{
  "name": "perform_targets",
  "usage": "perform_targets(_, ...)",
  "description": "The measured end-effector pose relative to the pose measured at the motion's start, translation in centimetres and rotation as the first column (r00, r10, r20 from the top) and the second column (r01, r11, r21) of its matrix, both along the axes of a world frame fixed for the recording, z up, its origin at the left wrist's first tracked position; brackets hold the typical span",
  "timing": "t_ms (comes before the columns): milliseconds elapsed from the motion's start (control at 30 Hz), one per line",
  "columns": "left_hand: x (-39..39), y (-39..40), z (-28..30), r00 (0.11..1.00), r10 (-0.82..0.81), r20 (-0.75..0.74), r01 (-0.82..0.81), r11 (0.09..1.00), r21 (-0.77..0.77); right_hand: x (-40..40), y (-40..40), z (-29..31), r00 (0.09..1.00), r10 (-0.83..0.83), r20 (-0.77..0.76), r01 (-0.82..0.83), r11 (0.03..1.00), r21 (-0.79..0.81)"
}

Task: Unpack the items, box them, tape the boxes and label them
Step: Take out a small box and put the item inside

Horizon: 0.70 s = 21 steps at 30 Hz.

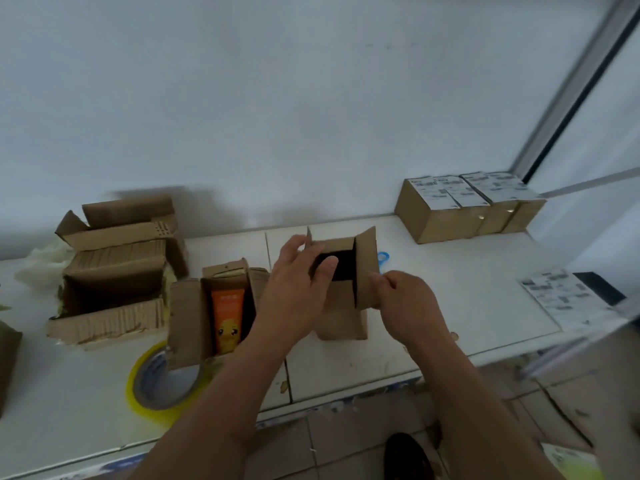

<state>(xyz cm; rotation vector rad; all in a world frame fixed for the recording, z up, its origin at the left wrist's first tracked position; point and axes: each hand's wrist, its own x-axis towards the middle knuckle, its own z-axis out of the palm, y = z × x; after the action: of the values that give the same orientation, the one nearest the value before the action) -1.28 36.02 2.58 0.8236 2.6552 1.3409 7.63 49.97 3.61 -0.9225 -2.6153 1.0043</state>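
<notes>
A small cardboard box (343,289) stands upright on the white worktop (450,299) between the two hands, its top flaps raised and its dark inside showing. The left hand (298,289) reaches in from the lower left with the forearm stretched forward; its fingers curl over the box's far left flap and the thumb presses on the near flap at the edge of the opening, so it grips the box top. The right hand (405,299) comes in from the lower right, fingers bent, pinching the lower edge of the upright right flap. Just left of the left hand stands a second open box (194,317), holding an orange tube (227,317) printed with a yellow cartoon duck; the small writing near the tube's top is too blurred to read. Below that box, near the left forearm, a roll of yellow tape (162,382) lies flat, the box's lower corner overlapping it. Further left sits a larger torn carton (114,271) with ragged flaps open. Behind the held box, just past the right hand, a bit of a blue ring-shaped object (382,258) peeks out. Far beyond the right hand, against the wall, a row of closed boxes (467,209) carries white shipping labels with barcodes, their text illegible. To the right of the right hand a sheet of labels (564,299) lies at the worktop's edge, its print also blurred.
</notes>
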Motion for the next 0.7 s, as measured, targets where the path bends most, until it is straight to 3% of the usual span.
perform_targets(267,2.5,0.7,-0.3,0.988,-0.104,-0.113,0.074,0.966,-0.249,2.7,1.4,-0.7,0.998,0.017,0.068,0.005,0.949,-0.314)
perform_targets(500,3.1,-1.0,0.4,0.972,-0.182,-0.148,0.127,0.94,-0.318,3.0,1.5,-0.8,0.996,0.043,0.076,-0.002,0.877,-0.48)
perform_targets(700,3.5,-1.9,0.3,0.975,-0.221,-0.005,0.209,0.93,-0.301,3.1,1.0,-1.0,0.988,0.044,0.151,0.03,0.891,-0.453)
